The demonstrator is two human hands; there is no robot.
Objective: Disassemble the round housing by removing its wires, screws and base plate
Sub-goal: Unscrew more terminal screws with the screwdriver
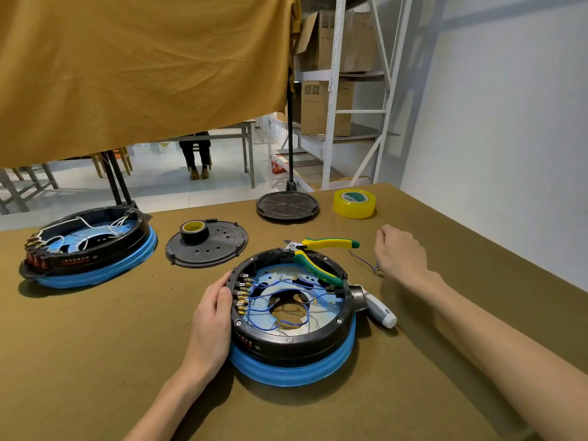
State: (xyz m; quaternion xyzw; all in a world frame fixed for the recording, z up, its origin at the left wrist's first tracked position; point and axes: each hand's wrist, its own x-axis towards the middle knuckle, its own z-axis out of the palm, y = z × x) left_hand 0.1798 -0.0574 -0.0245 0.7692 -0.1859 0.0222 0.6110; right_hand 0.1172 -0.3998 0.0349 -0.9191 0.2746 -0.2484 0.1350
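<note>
1. The round housing (pixel 291 316) sits near centre on the table (pixel 95 345); the left hand (pixel 211 316) presses its left wall, fingers together.
2. The right hand (pixel 399 253), loosely curled, lies over a loose wire (pixel 364 262) at right; whether it pinches it, I cannot tell.
3. The pliers (pixel 318 257) rest on the far rim and could slip off if the housing turns.
4. Screws are too small to count; the screwdriver (pixel 377 308) is half hidden.

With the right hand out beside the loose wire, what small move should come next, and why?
Probably let go of the loose wire and bring the right hand back to the cutters lying across the round housing. Many blue wires remain connected inside, and the left hand steadies the rim.
</note>
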